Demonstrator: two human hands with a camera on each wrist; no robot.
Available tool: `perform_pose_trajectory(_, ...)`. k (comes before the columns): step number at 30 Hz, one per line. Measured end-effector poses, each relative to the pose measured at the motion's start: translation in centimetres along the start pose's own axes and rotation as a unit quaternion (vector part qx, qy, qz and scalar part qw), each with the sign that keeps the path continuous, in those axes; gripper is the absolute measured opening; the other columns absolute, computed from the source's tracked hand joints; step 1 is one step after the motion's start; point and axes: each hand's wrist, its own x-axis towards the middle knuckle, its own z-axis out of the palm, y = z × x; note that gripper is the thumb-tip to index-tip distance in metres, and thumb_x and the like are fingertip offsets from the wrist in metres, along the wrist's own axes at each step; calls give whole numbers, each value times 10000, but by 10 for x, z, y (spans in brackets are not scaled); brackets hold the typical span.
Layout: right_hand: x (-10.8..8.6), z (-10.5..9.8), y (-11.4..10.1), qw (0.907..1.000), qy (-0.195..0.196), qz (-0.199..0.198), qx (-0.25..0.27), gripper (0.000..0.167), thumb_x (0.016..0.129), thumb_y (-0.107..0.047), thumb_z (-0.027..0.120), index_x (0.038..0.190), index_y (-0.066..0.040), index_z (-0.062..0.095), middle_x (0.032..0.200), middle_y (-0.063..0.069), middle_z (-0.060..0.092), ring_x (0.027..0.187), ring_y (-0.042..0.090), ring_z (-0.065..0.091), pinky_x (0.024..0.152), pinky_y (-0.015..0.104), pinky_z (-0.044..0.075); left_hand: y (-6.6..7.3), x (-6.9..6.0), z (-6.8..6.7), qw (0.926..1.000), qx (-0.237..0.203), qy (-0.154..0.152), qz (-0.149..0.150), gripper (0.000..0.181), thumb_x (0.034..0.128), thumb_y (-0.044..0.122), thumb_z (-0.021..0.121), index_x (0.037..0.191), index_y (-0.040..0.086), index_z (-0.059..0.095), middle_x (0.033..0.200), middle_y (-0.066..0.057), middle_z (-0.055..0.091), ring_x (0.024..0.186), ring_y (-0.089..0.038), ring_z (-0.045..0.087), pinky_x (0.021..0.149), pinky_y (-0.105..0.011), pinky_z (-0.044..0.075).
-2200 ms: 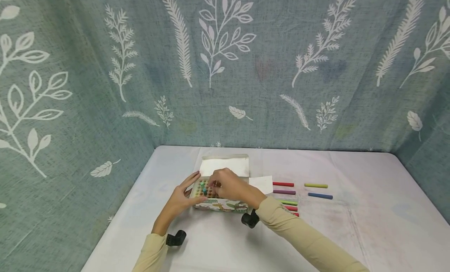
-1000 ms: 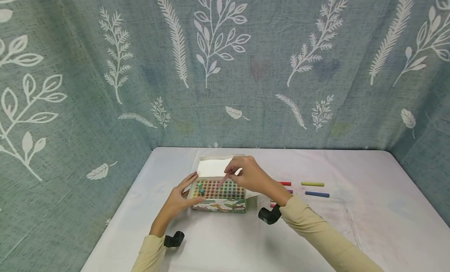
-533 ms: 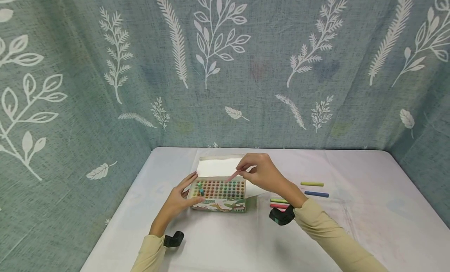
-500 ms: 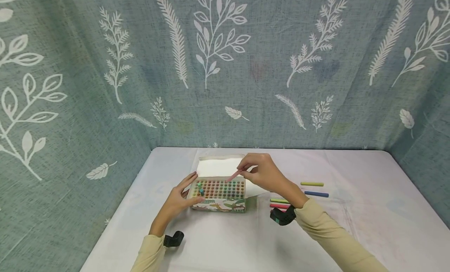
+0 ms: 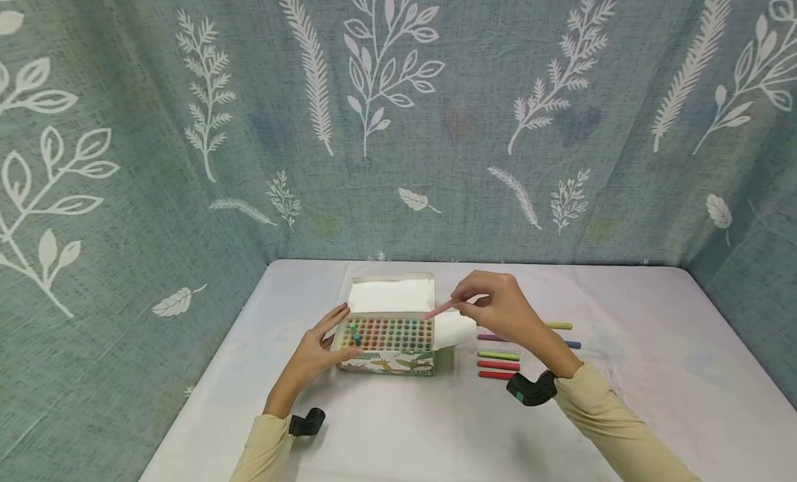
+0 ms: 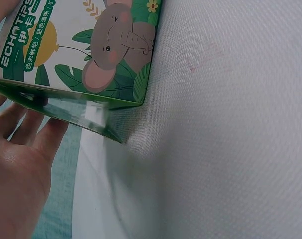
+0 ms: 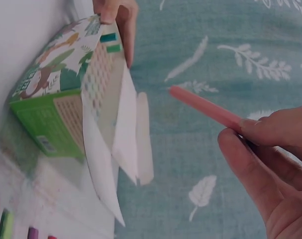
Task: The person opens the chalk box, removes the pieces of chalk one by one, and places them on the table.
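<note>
My right hand point(image 5: 501, 303) pinches a slim pink stick point(image 7: 203, 104), crayon-like in shape, between thumb and fingers. It tilts down leftward, its low end near the box's back right corner in the head view. In the right wrist view that end is free of the box. The white and green cardboard box point(image 5: 389, 363), printed with animals, stands with its lid up. Rows of coloured stick ends fill its top. Teal point(image 7: 108, 37) and green point(image 7: 113, 48) sticks poke up at the left. My left hand point(image 5: 314, 354) grips the box's left end, thumb at the front.
Right of the box lie several loose sticks: lime point(image 5: 498, 356), pink point(image 5: 498, 365), red point(image 5: 495, 375), purple point(image 5: 488, 337), blue point(image 5: 573, 344) and yellow point(image 5: 558, 326). A white side flap point(image 5: 453, 330) sticks out right of the box. A patterned curtain point(image 5: 398, 122) hangs behind the table.
My right hand has risen from the box with the pink stick and moved right, uncovering the rows and then the side flap. The left hand has stayed on the box.
</note>
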Motion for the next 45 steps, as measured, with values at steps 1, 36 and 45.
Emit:
perform_pose_trajectory(1, -2, -2, 0, 10000, 30, 19, 1, 122, 781, 101, 707, 867, 15, 715, 874, 119, 679, 796, 255, 668, 635, 315, 590, -1, 0, 0, 10000, -5, 8, 5, 828, 809, 178, 772, 1483, 59, 305, 1555, -62, 168, 1426, -322, 121, 1102, -560, 241)
perform_pose_trajectory(36, -64, -59, 20, 9964, 517, 638, 201, 116, 817, -28, 732, 920, -79, 719, 906, 27, 663, 829, 135, 666, 695, 260, 583, -7, 3, 1, 9999, -110, 28, -43, 844, 794, 182, 785, 1483, 62, 311, 1554, -58, 182, 1425, -317, 127, 1106, -555, 236)
perform_pose_trajectory(45, -79, -71, 22, 9945, 604, 828, 193, 134, 811, 12, 723, 936, -34, 713, 926, 87, 659, 820, 169, 672, 701, 261, 582, -38, 9, 1, 9999, -26, 138, 52, 845, 786, 277, 792, 1489, 199, 329, 1558, 20, 191, 1432, -241, 129, 1112, -526, 248)
